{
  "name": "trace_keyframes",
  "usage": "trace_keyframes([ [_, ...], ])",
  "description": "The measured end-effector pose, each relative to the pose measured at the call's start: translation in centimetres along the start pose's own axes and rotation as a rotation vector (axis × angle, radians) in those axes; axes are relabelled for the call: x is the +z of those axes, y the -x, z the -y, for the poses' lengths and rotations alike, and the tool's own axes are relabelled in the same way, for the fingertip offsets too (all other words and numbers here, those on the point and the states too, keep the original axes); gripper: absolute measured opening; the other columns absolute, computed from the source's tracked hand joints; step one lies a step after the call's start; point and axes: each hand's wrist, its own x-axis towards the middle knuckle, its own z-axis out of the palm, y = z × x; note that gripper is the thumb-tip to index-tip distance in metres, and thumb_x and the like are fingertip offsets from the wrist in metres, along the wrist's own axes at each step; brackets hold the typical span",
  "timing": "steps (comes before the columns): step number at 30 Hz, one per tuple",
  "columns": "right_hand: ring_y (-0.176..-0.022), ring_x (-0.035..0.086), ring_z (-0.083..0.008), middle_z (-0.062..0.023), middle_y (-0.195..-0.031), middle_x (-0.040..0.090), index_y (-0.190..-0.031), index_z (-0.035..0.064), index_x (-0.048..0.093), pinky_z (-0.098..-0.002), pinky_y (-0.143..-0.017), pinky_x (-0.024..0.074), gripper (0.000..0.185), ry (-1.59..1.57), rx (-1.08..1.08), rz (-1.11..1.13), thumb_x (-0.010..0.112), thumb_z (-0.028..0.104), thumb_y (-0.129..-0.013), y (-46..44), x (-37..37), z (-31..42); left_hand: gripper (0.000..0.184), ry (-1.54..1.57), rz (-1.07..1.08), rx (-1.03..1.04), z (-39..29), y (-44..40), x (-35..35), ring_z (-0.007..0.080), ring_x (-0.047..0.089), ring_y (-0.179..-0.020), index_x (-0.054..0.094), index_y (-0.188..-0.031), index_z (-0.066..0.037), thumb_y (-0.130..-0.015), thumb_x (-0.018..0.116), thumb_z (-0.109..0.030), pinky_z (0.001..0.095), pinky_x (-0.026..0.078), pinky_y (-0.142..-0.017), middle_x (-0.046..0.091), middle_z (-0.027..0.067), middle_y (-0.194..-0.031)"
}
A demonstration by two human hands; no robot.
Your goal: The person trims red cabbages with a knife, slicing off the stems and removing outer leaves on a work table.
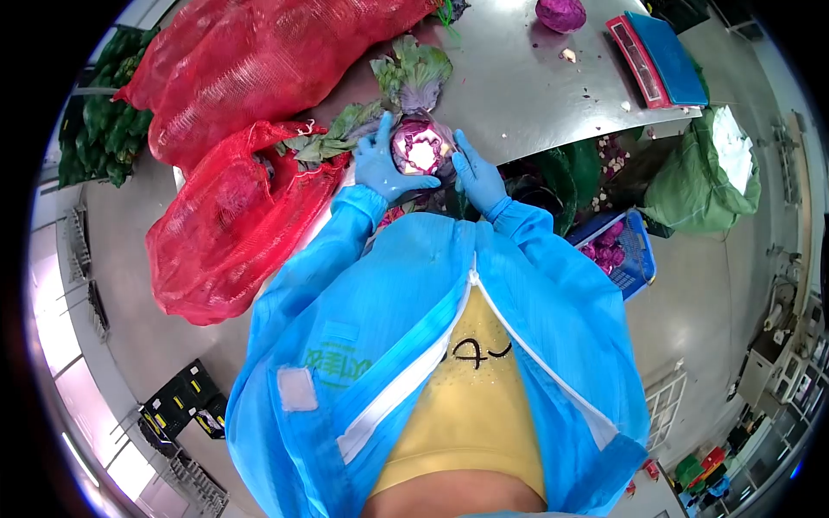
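Note:
A red cabbage (420, 148) with its pale cut base facing up sits near the table edge, in front of my body. My left hand (384, 166), in a blue glove, grips its left side, the fingers spread along it and the thumb stretched under its near side. From the right, my right hand (480, 177), also gloved, presses its fingers against the cabbage; the palm side is hidden. Loose green-purple outer leaves (414, 76) lie just beyond the cabbage, and more leaves (337, 138) lie to its left.
Large red mesh sacks (259, 78) cover the left side of the metal table (509, 95). Another cabbage (561, 14) and a blue-and-red box-like item (661, 60) are at the far right. A blue basket (635, 255) of purple pieces and a green sack (704, 186) stand lower right.

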Motion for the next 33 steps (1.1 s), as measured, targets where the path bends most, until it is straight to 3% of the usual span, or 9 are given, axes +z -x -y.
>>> trace_keyframes([
  [2, -0.077, 0.064, -0.0349, -0.0225, -0.089, 0.065, -0.142, 0.0179, 0.03, -0.0439, -0.069, 0.0487, 0.059, 0.1, -0.04, -0.062, 0.041, 0.049, -0.093, 0.0, 0.0, -0.2, 0.128, -0.094, 0.001, 0.189, -0.4, -0.7, 0.1, 0.0444, 0.029, -0.125, 0.026, -0.142, -0.013, -0.038, 0.086, -0.057, 0.0464, 0.029, -0.105, 0.028, 0.0268, -0.136],
  [6, -0.08, 0.063, -0.0375, -0.0225, -0.093, 0.064, -0.143, 0.0195, 0.029, -0.0472, -0.071, 0.0483, 0.059, 0.317, -0.043, -0.148, 0.037, 0.051, -0.093, -0.1, -0.2, -0.3, 0.121, -0.003, -0.007, 0.339, -0.4, -1.4, 1.5, 0.0389, 0.024, -0.132, 0.034, -0.138, -0.008, -0.041, 0.085, -0.059, 0.0467, 0.027, -0.107, 0.026, 0.0228, -0.14],
  [10, -0.086, 0.062, -0.0383, -0.0194, -0.099, 0.064, -0.142, 0.0235, 0.031, -0.0478, -0.074, 0.0484, 0.057, 0.432, 0.004, -0.2, 0.034, 0.053, -0.093, -0.1, -0.6, -0.2, 0.113, 0.184, -0.079, 0.469, 0.1, -2.0, 4.0, 0.0356, 0.038, -0.125, 0.036, -0.133, 0.002, -0.044, 0.088, -0.047, 0.0416, 0.032, -0.105, 0.039, 0.0219, -0.132],
  [16, -0.092, 0.061, -0.038, -0.0179, -0.104, 0.063, -0.135, 0.0301, 0.042, -0.0452, -0.079, 0.0485, 0.049, 0.276, 0.058, -0.332, 0.036, 0.054, -0.092, 0.0, -0.5, -0.5, 0.108, 0.081, -0.161, 0.419, -2.6, -1.1, 4.5, 0.0369, 0.046, -0.115, 0.038, -0.128, 0.004, -0.045, 0.088, -0.043, 0.0429, 0.038, -0.098, 0.045, 0.0228, -0.125],
  [18, -0.095, 0.06, -0.0375, -0.0168, -0.107, 0.063, -0.133, 0.032, 0.044, -0.0456, -0.081, 0.0477, 0.048, 0.255, 0.033, -0.377, 0.036, 0.055, -0.092, -0.9, -0.7, -1.8, 0.11, 0.088, -0.128, 0.317, -3.3, -1.1, 4.4, 0.0351, 0.044, -0.119, 0.04, -0.128, 0.003, -0.044, 0.085, -0.052, 0.0426, 0.034, -0.101, 0.045, 0.0205, -0.128],
  [22, -0.102, 0.057, -0.0379, -0.0173, -0.113, 0.06, -0.127, 0.0225, 0.052, -0.0438, -0.087, 0.0459, 0.048, 0.17, 0.043, -0.458, 0.038, 0.052, -0.092, -4.6, -2.5, -6.8, 0.105, 0.019, -0.172, 0.43, -3.5, -0.1, 4.1, 0.0376, 0.048, -0.113, 0.041, -0.126, 0.005, -0.046, 0.087, -0.044, 0.0443, 0.04, -0.096, 0.049, 0.0227, -0.122],
  [26, -0.098, 0.06, -0.0352, -0.0147, -0.106, 0.064, -0.122, 0.0183, 0.054, -0.0427, -0.084, 0.0477, 0.051, 0.206, -0.001, -0.345, 0.056, 0.05, -0.083, -2.3, -2.4, -2.3, 0.109, 0.065, -0.124, 0.389, -0.8, -0.6, 4.4, 0.0345, 0.04, -0.121, 0.036, -0.129, 0.002, -0.047, 0.085, -0.05, 0.0414, 0.033, -0.103, 0.041, 0.02, -0.13],
  [28, -0.086, 0.063, -0.0347, -0.0133, -0.092, 0.066, -0.109, 0.0142, 0.06, -0.0413, -0.075, 0.0497, 0.043, 0.008, 0.024, -0.456, 0.064, 0.043, -0.078, -3.1, -0.4, -2.1, 0.113, 0.112, -0.093, 0.386, 1.1, -0.9, 4.6, 0.0332, 0.038, -0.123, 0.031, -0.132, 0.003, -0.047, 0.087, -0.048, 0.0403, 0.032, -0.105, 0.037, 0.0201, -0.132],
  [33, -0.081, 0.062, -0.0371, -0.0189, -0.085, 0.065, -0.092, 0.0018, 0.062, -0.0424, -0.071, 0.0482, 0.028, -0.274, 0.15, -0.619, 0.064, 0.025, -0.077, -7.4, -0.8, -6.5, 0.112, 0.634, -0.069, 0.373, 6.1, -0.3, 4.8, 0.0282, 0.042, -0.12, 0.027, -0.134, 0.002, -0.048, 0.09, -0.032, 0.037, 0.035, -0.104, 0.038, 0.017, -0.13],
])
